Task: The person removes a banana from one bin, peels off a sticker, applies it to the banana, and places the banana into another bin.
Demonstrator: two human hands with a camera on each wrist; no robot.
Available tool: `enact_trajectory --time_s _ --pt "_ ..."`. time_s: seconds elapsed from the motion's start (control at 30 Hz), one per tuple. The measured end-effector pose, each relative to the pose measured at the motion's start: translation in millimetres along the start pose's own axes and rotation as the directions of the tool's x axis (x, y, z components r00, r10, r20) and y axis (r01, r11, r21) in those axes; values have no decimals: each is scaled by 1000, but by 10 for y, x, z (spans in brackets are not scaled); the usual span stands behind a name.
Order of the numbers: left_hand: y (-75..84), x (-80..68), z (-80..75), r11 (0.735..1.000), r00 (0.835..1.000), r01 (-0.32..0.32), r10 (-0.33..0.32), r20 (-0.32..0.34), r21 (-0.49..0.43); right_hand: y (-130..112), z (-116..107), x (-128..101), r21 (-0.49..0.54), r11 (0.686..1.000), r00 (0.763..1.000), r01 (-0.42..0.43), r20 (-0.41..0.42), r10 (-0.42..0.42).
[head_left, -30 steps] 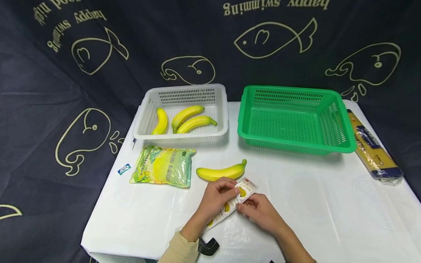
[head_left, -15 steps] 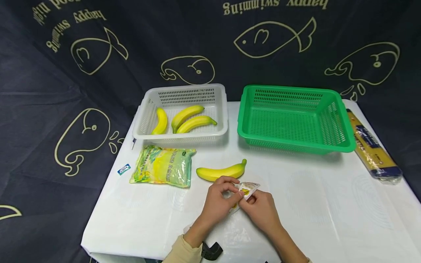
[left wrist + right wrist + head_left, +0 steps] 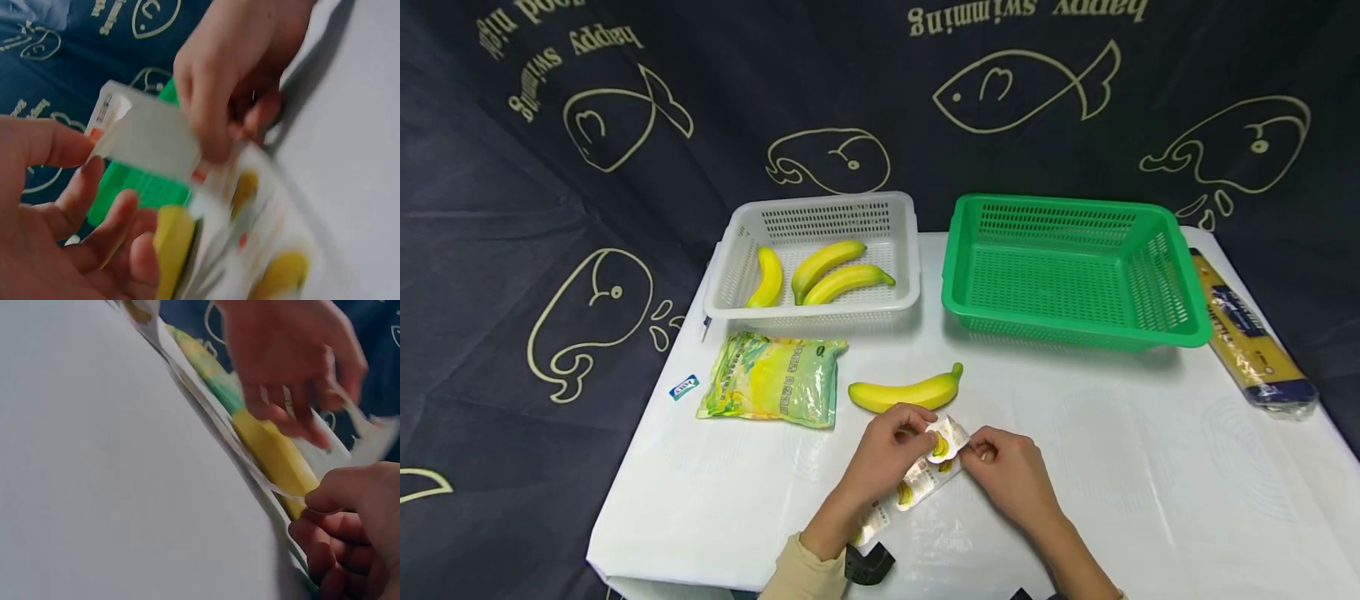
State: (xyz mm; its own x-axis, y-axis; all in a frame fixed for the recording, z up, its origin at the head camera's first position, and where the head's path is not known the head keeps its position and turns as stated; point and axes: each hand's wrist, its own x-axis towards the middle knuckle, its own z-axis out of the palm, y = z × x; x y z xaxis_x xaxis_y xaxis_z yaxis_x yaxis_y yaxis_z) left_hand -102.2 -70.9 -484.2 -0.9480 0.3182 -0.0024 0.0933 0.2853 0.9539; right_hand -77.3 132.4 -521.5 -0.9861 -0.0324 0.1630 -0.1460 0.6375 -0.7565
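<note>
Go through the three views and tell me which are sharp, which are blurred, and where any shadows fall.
Head view: sharp and evenly lit; the green basket casts a soft shadow on the white table, and the edges look slightly bowed. Left wrist view: heavily blurred, the sticker strip and both hands smeared. Right wrist view: also soft, the banana and fingers out of focus.

Both wrist views motion-blurred. Left wrist view: sticker sheet (image 3: 250,237) smeared, print unreadable; right hand (image 3: 244,75) cut by top edge; left hand (image 3: 56,212) cut by left and bottom edges. Right wrist view: left hand (image 3: 294,362) blurred, cut by top edge; right hand (image 3: 350,531) cut at right and bottom. Head view: text on small blue label (image 3: 683,387) and green snack packet (image 3: 769,379) too small to read; black object (image 3: 867,563) at near table edge partly behind left sleeve, unidentifiable.
</note>
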Motion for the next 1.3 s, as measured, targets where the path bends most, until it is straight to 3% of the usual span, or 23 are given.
enact_trajectory --time_s 0.1,0.17,0.27,0.4,0.47,0.53,0.63,0.73,0.83,0.93,1.03,1.1,1.17,1.23,1.3 --pt "-25 -13 -85 991 999 11 -16 32 133 58 -87 -19 -85 996 1000 8 -18 -10" --pt "-35 -15 -132 964 999 -8 -6 54 266 89 -142 -37 -160 987 999 20 -42 -27" --pt "-48 -15 -181 884 996 -60 20 91 464 124 -200 -67 -259 965 996 37 -64 -55" --pt "-54 -22 -218 775 994 -90 29 107 626 158 -252 -82 -328 943 992 61 -87 -95" --pt "-43 -27 -249 737 997 -75 40 68 671 175 -283 -80 -338 940 988 55 -118 -101" --pt "-20 -29 -299 721 998 -59 62 21 690 194 -326 -76 -297 955 988 9 -147 -55" --pt "1 -20 -387 755 994 -57 103 -32 654 206 -384 -69 -150 980 985 -132 -134 112" --pt "-10 0 -447 811 986 -95 155 -56 578 189 -417 -64 -11 951 951 -309 -10 309" --pt "-40 19 -461 849 976 -135 201 -77 511 169 -445 -85 -6 923 918 -385 100 384" --pt "-74 40 -450 858 969 -169 234 -77 484 160 -499 -139 -141 923 926 -358 75 370" --pt "-93 57 -443 844 967 -178 245 -69 507 155 -574 -187 -255 904 938 -343 -45 343" --pt "-107 62 -443 829 967 -175 245 -63 531 146 -614 -194 -244 908 939 -341 -125 319" --pt "-112 63 -448 826 969 -172 239 -57 537 136 -627 -178 -196 934 948 -298 -178 265" --pt "-114 67 -452 832 970 -181 238 -43 525 115 -608 -141 -159 967 967 -200 -191 169" --pt "-113 72 -452 845 970 -201 241 -16 496 82 -553 -92 -118 989 986 -87 -150 69"
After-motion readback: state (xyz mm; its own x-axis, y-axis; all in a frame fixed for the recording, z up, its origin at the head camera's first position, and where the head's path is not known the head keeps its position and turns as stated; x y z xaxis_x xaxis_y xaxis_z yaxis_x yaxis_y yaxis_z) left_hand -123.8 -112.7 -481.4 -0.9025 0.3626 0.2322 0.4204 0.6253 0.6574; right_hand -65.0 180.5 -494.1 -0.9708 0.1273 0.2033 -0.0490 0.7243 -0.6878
